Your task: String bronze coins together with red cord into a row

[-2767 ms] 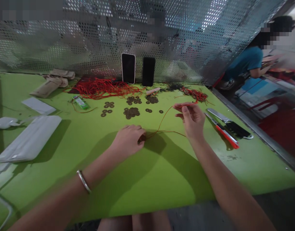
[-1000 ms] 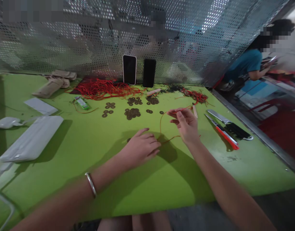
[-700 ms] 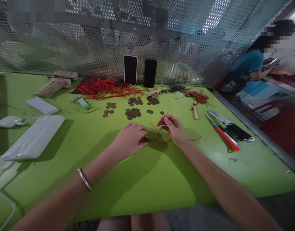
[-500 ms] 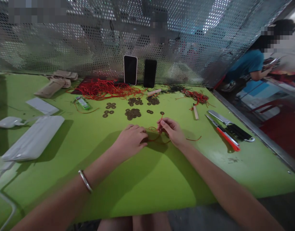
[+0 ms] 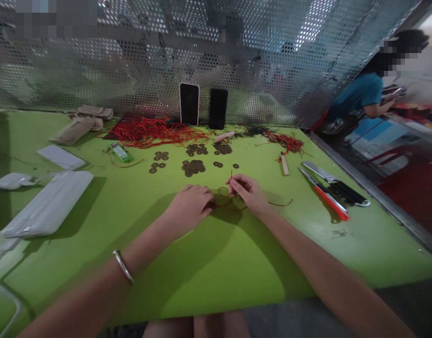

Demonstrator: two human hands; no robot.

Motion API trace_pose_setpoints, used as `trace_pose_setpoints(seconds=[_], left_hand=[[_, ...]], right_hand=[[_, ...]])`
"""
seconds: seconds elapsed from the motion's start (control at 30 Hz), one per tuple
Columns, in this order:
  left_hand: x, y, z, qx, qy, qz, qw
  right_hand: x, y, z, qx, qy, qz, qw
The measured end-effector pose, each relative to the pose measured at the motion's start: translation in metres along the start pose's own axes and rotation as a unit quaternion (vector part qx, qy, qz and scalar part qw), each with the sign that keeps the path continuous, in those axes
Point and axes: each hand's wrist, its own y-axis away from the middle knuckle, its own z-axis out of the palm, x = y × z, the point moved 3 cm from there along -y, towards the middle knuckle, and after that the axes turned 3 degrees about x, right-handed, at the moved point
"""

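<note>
Red cord [image 5: 225, 195] lies on the green table [image 5: 216, 263] btwn both hands, looped, touching each. Right hand [image 5: 249, 193] is nearer its free end: thumb & forefinger pinched on the cord, short end pointing up/away toward the coins [image 5: 193, 165]. Left hand [image 5: 189, 206] rests fingers curled down over the other end; grip hidden, can't tell. Long axis runs left-right, tail trailing right past the right wrist.

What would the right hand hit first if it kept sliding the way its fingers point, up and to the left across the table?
Most likely the red cord loop at the right hand fingertips, then the left hand; depth is uncertain.
</note>
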Motion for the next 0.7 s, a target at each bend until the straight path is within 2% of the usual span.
trace_pose_setpoints(seconds=[0.3, 0.53, 0.7], left_hand=[[0.0, 0.002, 0.001, -0.014, 0.015, -0.005, 1.0], [-0.003, -0.002, 0.001, -0.027, 0.052, -0.002, 0.998], [-0.006, -0.003, 0.005, -0.024, 0.065, -0.002, 0.998]], right_hand=[[-0.002, 0.003, 0.001, -0.01, 0.125, -0.037, 0.991], [-0.015, 0.005, 0.009, -0.07, 0.289, -0.158, 0.941], [-0.016, 0.006, 0.011, -0.094, 0.317, -0.165, 0.929]])
